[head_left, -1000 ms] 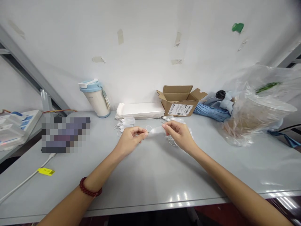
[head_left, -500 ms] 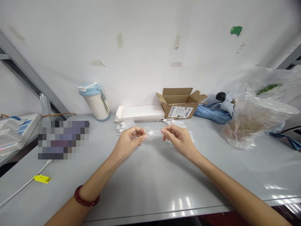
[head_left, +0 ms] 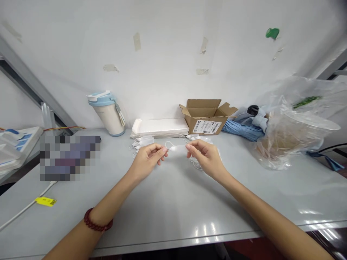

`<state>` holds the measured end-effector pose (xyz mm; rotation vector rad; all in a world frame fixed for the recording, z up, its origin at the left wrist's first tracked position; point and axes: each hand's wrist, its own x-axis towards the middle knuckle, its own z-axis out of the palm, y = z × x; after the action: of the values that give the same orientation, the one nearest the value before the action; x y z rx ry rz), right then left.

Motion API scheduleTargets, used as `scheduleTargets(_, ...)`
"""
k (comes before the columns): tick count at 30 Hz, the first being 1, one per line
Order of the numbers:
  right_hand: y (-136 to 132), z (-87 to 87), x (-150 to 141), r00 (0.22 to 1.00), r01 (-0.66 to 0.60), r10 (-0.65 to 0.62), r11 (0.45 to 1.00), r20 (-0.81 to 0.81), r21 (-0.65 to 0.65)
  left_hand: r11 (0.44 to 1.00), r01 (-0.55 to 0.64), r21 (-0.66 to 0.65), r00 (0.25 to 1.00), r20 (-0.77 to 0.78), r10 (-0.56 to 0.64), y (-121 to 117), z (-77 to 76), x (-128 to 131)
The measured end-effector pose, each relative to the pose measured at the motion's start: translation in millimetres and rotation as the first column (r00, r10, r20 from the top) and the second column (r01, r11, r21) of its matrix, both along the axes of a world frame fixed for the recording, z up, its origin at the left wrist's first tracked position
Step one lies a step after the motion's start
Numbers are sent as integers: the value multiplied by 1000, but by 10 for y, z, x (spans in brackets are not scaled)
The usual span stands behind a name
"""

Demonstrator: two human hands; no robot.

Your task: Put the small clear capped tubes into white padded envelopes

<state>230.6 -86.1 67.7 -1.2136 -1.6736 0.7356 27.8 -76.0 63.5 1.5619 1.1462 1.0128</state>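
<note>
Between my two hands is a small translucent white tube [head_left: 179,148] with a white cap end and a thin white loop of cord. My left hand [head_left: 146,162] pinches the thin end of it between thumb and fingertips; the exact fitting there is too small to make out. At the other end, the thumb and index finger of my right hand [head_left: 207,159] grip the clear body. The tube lies level, held just above the table. Behind my left hand lies a group of similar tubes [head_left: 145,140] with loops. More tubes [head_left: 202,138] lie behind my right hand, partly hidden by it.
Along the wall stand a cream tumbler [head_left: 107,117] with a blue lid, a stack of white flat boxes [head_left: 162,126] and an open cardboard box [head_left: 207,121]. A folded blue umbrella [head_left: 242,129] and a plastic-wrapped container [head_left: 300,133] sit right. A blurred-out object [head_left: 70,159] and cable [head_left: 24,213] lie left.
Both hands keep their pinch on the tube, with little change between them. The whole view has shifted slightly with the camera.
</note>
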Motion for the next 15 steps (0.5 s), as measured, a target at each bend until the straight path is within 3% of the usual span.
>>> scheduleTargets(15, 54, -106, -4, 999, -7, 8, 1000, 47, -22, 999, -12, 41, 998, 56, 10, -20, -38, 56)
